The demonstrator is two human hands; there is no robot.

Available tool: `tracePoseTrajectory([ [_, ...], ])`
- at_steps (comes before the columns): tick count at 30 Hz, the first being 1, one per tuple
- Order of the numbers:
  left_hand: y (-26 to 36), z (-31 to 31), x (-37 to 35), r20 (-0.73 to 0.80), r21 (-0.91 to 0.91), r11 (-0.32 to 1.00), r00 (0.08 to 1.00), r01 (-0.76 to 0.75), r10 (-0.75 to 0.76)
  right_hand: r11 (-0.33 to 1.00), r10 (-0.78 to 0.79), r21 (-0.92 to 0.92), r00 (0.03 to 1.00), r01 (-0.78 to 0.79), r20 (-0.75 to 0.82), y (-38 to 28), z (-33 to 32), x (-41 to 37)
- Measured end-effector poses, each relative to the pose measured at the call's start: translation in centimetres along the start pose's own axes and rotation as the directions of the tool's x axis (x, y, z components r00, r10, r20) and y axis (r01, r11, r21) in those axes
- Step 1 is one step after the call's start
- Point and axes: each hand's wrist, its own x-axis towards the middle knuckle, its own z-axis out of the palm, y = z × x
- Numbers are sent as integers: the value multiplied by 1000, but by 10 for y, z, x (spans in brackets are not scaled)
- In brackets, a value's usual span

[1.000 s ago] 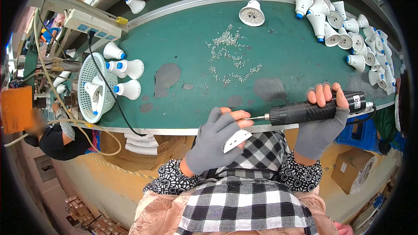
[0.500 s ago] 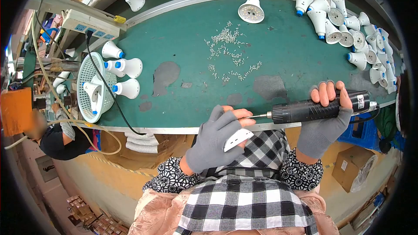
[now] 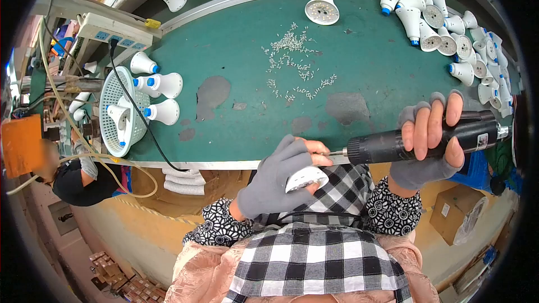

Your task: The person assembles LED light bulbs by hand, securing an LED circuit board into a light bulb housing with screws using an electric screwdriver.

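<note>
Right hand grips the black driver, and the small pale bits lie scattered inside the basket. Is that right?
No: the head view shows the small pale bits scattered on the green tabletop, not inside the basket. The right hand does grip the black driver.

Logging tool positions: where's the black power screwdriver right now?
In the head view, right of centre, by the near edge of the green table: the black power screwdriver is in the right hand, bit pointing toward the left hand.

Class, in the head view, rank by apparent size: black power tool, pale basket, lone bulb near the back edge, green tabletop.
1. Green tabletop
2. Black power tool and pale basket: too close to rank
3. Lone bulb
</note>
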Motion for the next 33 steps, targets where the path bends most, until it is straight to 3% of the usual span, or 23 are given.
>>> tracePoseTrajectory([
  [4,-2,2,-1,-102,-286,953,985,103,-137,994,-108,-1,974,110,-197,-7,1,-7],
  [7,-1,7,-4,-26,-703,634,880,321,-475,976,-217,-82,916,201,-338,-12,13,-14],
  [11,1,16,0,-67,-715,579,786,393,-615,945,-311,-220,866,240,-391,-12,35,-26],
  [14,2,17,3,-119,-628,669,800,398,-587,934,-316,-260,904,244,-287,-8,46,-36],
  [17,7,16,5,-155,-575,721,814,387,-560,882,-390,-383,880,273,-271,-2,53,-43],
  [26,-1,21,-2,-272,-398,846,835,354,-477,882,-347,-389,925,265,-157,7,56,-46],
  [33,0,21,-2,-274,-301,878,847,373,-454,895,-312,-380,938,235,-154,8,56,-49],
])
